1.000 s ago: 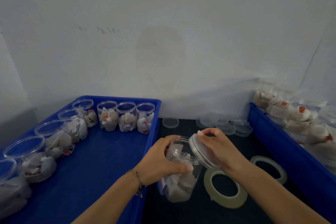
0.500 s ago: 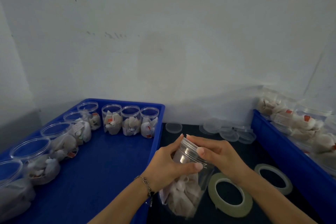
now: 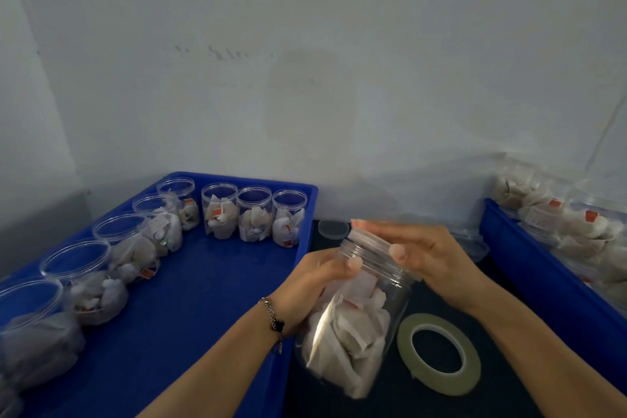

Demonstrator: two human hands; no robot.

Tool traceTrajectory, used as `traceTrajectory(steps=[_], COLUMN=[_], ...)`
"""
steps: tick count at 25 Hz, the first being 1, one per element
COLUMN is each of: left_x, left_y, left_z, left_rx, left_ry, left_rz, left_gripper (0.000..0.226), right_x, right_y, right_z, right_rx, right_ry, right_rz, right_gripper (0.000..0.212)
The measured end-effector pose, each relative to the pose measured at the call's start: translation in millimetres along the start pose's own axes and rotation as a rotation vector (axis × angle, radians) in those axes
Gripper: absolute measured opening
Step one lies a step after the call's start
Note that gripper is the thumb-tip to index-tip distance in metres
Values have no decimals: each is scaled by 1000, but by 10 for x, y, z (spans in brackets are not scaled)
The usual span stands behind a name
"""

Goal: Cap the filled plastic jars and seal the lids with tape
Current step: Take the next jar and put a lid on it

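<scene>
Between the two blue plastic trays, over the dark desk, I am on the capping step: my left hand curls round the shoulder of a clear plastic jar filled with white paper sachets, tilting it with its mouth toward the wall, while my right hand cups the clear plastic lid on the jar's neck, fingers bent over its rim. Blur on the lid keeps me from telling whether it sits fully home. Next, I judge, it wants a firm twist until snug, then a reach for the pale green roll of tape lying flat just beside the jar's base. More open jars of sachets wait in the left blue tray, spare clear lids lie near the wall, and other packed jars fill the right blue tray.
</scene>
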State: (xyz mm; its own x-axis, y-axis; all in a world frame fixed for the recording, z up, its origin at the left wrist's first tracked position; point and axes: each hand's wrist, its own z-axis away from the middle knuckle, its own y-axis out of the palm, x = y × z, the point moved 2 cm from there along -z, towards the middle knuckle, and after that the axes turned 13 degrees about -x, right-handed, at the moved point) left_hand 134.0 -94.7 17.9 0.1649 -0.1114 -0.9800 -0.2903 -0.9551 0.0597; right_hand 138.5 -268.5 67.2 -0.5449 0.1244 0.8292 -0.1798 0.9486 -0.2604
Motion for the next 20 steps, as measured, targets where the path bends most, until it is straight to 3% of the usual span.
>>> traceTrajectory(steps=[4, 10, 14, 16, 17, 19, 20], left_x=[-5, -11, -27, 15, 44, 93, 125], left_y=[-18, -6, 27, 97, 154, 255, 273], left_z=[-21, -14, 20, 31, 41, 64, 75], left_rx=[30, 3, -37, -106, -149, -214, -220], left_ry=[20, 25, 80, 114, 131, 96, 66], left_rz=[-12, -70, -196, -422, -616, -916, -935], left_gripper=[69, 38, 36, 53, 74, 120, 130], right_x=[-6, -97, -101, -196, -272, -355, -357], right_y=[69, 36, 55, 158, 240, 375, 356], right_z=[7, 54, 79, 116, 138, 173, 205], right_rx=[50, 111, 165, 131, 111, 125, 175], right_ry=[-19, 34, 107, 189, 274, 398, 432], right_rz=[28, 59, 188, 359, 460, 655, 677], right_gripper=[57, 44, 36, 34, 35, 48, 61])
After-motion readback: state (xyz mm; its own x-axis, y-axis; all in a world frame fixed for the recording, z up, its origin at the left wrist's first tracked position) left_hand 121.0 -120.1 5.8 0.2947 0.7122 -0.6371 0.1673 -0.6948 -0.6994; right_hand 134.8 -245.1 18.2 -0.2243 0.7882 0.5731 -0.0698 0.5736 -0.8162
